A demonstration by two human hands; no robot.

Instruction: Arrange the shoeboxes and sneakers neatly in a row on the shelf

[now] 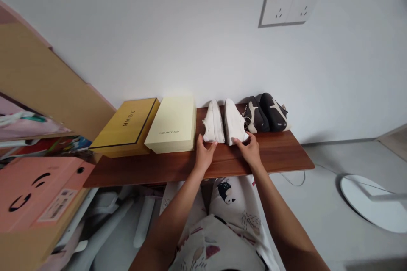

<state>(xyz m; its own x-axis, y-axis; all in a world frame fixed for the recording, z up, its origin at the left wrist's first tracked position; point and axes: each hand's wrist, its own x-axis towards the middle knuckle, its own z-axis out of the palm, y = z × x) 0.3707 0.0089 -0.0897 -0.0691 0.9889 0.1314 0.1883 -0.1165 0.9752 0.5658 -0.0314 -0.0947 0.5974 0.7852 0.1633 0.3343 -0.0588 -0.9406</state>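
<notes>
Nearest is the person's own patterned clothing [219,243], printed with a dark bird-like figure over one leg, and to the left a pink box [41,190] with black marks and a barcode label. Past the knees runs a reddish-brown wooden board [178,167], set along the wall. Over its front part, the left hand [205,151] has thumb and fingers parted around the heel of the left white shoe [213,123], while the right hand [249,149] pinches the heel of the right white shoe [234,123] likewise. Both shoes lie on the board side by side, sole edges facing each other, toes toward the wall. Left of them sit a cream box [173,123] and a yellow box [127,125]; to their right stands a pair of dark shoes [266,113] with pale trim. Behind rises the white wall [190,38], bearing a double socket [291,4].
</notes>
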